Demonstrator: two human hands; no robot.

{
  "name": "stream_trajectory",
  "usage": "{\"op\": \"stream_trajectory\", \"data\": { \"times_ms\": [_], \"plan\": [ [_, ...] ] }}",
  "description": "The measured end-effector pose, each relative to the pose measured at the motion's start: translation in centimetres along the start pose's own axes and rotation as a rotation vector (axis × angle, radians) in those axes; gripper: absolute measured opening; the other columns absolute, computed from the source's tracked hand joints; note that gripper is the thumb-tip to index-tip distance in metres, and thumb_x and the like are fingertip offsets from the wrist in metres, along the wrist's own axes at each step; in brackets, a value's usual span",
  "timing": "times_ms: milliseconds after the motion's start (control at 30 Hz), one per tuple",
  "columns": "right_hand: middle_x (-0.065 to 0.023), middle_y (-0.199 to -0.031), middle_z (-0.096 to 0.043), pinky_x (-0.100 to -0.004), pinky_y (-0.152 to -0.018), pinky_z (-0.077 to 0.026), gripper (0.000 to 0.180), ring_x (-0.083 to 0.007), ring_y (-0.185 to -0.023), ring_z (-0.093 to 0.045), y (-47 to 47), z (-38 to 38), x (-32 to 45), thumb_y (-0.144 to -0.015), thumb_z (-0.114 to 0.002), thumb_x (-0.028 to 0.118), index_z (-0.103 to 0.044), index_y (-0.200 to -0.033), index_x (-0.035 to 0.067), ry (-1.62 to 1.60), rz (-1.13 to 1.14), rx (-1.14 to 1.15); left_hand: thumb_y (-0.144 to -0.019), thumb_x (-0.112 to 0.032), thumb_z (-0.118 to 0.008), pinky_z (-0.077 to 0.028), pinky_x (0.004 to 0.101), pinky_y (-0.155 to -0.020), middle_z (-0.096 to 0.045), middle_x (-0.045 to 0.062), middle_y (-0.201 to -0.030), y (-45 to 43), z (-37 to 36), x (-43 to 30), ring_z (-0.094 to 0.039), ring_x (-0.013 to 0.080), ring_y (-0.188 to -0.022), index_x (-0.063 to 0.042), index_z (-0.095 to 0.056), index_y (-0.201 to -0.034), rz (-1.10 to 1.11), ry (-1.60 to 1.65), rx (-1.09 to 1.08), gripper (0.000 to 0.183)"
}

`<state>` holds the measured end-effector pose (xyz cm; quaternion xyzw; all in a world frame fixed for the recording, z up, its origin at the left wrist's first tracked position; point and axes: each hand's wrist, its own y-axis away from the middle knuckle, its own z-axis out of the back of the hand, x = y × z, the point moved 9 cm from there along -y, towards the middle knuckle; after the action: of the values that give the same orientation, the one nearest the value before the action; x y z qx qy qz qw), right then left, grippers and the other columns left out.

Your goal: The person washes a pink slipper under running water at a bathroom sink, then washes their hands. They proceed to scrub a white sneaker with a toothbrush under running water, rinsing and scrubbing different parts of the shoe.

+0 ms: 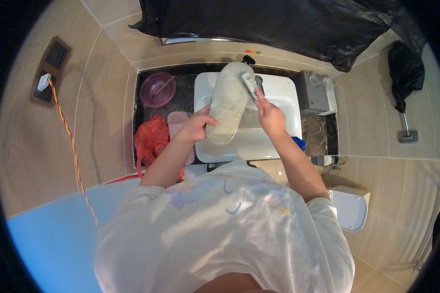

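My left hand [198, 124] grips the lower left edge of a pale slipper [229, 99], whose ribbed sole faces the camera. It is tilted over the white washbasin [278, 146]. My right hand [271, 115] is closed on a scrubbing brush [248, 83], which lies against or just over the sole's upper right edge. Behind the brush, the faucet [259, 86] is partly hidden. A perforated light-coloured item [251, 116] shows in the basin between the slipper and my right hand; I cannot tell exactly what it is.
Left of the basin are a pink plastic bowl [154, 81] holding a thin stick-like item, a red plastic bag [150, 137] and a pink slipper [176, 119]. A grey box [311, 93] stands on the dark counter at right. Blue material [299, 143] lies by the basin's right edge.
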<state>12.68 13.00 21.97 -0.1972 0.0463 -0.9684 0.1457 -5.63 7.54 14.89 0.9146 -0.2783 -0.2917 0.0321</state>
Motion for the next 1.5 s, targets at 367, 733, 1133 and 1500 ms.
{"op": "stream_trajectory", "data": {
  "times_ms": [367,733,1133,1500],
  "plan": [
    [-0.0135,-0.077,-0.067,-0.0442,-0.051,-0.050,0.044,-0.0313,-0.059,-0.064,5.2,-4.4,3.6,-0.095,-0.051,0.032,-0.045,-0.138,0.035,0.040,0.249,0.236,-0.068,0.011,-0.045,-0.049,0.0465,-0.096,-0.048,0.016,-0.129,-1.1,2.8,0.2,-0.053,0.0329,-0.117,-0.006,-0.037,-0.136,-0.126,0.176,-0.188,0.070],
    [-0.0146,-0.071,-0.065,-0.0460,-0.052,-0.050,0.044,-0.0327,-0.056,-0.061,6.4,-2.7,8.4,-0.093,-0.055,0.030,-0.048,-0.136,0.034,-0.202,0.500,0.188,-0.088,-0.022,-0.053,-0.042,0.0495,-0.100,-0.057,0.014,-0.126,-1.7,2.9,-0.6,-0.053,0.0318,-0.118,-0.005,-0.049,-0.129,-0.105,0.489,-0.212,0.044],
    [-0.0133,-0.076,-0.065,-0.0450,-0.054,-0.051,0.046,-0.0320,-0.060,-0.063,4.8,-3.4,6.6,-0.092,-0.054,0.027,-0.047,-0.137,0.035,0.059,0.284,0.244,-0.092,-0.008,-0.052,-0.036,0.0595,-0.102,-0.045,0.009,-0.134,-3.6,3.8,-0.8,-0.043,0.0311,-0.128,-0.020,-0.036,-0.134,-0.339,0.440,-0.298,0.046],
    [-0.0153,-0.080,-0.067,-0.0484,-0.057,-0.051,0.047,-0.0352,-0.065,-0.065,3.4,-2.6,3.6,-0.096,-0.047,0.036,-0.038,-0.142,0.033,-0.043,0.054,0.322,-0.096,-0.016,-0.053,-0.036,0.0596,-0.102,-0.040,0.006,-0.140,-2.8,1.8,2.4,-0.041,0.0305,-0.130,-0.025,-0.032,-0.137,-0.225,0.452,-0.209,0.047]
  ]
}}
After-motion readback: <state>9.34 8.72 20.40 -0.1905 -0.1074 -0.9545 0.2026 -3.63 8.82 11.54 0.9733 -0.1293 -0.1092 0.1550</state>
